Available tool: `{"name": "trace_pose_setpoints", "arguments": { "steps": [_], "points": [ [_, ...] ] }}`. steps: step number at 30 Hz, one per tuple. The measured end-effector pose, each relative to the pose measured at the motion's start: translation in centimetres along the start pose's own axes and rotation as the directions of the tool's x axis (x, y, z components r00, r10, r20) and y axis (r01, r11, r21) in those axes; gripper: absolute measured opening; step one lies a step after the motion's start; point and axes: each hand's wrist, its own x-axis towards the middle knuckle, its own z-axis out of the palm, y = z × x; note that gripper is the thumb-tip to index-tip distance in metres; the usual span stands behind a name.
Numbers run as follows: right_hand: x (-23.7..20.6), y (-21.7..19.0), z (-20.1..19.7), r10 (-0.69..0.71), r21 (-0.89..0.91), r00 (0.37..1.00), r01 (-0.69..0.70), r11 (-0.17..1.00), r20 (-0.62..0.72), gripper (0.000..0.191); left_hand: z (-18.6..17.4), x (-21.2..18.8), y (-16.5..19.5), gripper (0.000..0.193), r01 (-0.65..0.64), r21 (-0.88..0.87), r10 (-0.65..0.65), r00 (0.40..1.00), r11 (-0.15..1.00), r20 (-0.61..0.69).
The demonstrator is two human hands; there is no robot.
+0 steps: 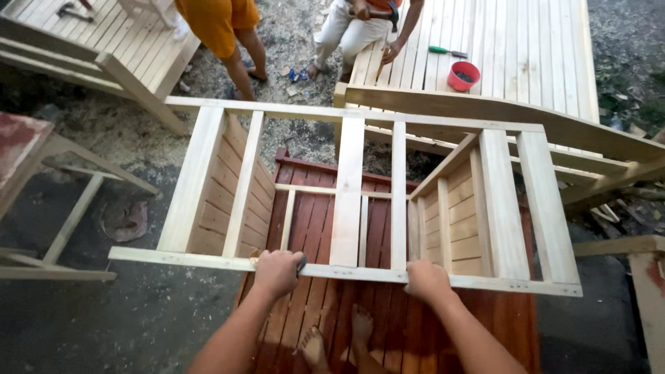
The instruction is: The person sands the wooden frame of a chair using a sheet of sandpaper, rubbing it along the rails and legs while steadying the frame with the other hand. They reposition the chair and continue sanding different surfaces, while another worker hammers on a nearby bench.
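While both hands clamp the near rail of the unfinished pale wooden frame (pixel 360 201), the piece lies across a red-brown slatted bench (pixel 388 325) below. The left hand (pixel 277 271) closes over the rail left of centre, with something dark pinched under its fingers; the right hand (pixel 426 280) wraps the rail just right of the wide middle slat. Judging from this, keeping the two grips level and evenly spaced should stop the frame twisting. Counted: two hands, two bare feet near, two people at the far side, one red cup (pixel 463 75) on the far pale decking.
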Motion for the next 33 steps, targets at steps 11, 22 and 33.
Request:
{"name": "trace_pose_setpoints", "arguments": {
  "steps": [11,22,33],
  "points": [
    [-8.3,-3.4,2.2,0.088,0.083,0.985,-0.101,0.991,0.146,0.028,2.0,-4.6,-1.7,0.009,-0.163,0.023,0.162,0.985,0.986,0.062],
    [-10.8,-4.5,-5.0,0.081,0.114,0.988,-0.096,0.989,0.134,0.026,-7.0,-3.6,-1.1,0.008,-0.118,-0.068,0.127,0.979,0.991,0.161],
    [-4.7,-3.2,-14.3,0.122,0.101,0.991,-0.116,0.988,-0.054,0.033,-13.1,5.7,0.1,0.012,-0.051,0.082,0.042,0.993,0.995,0.109]
  ]
}}
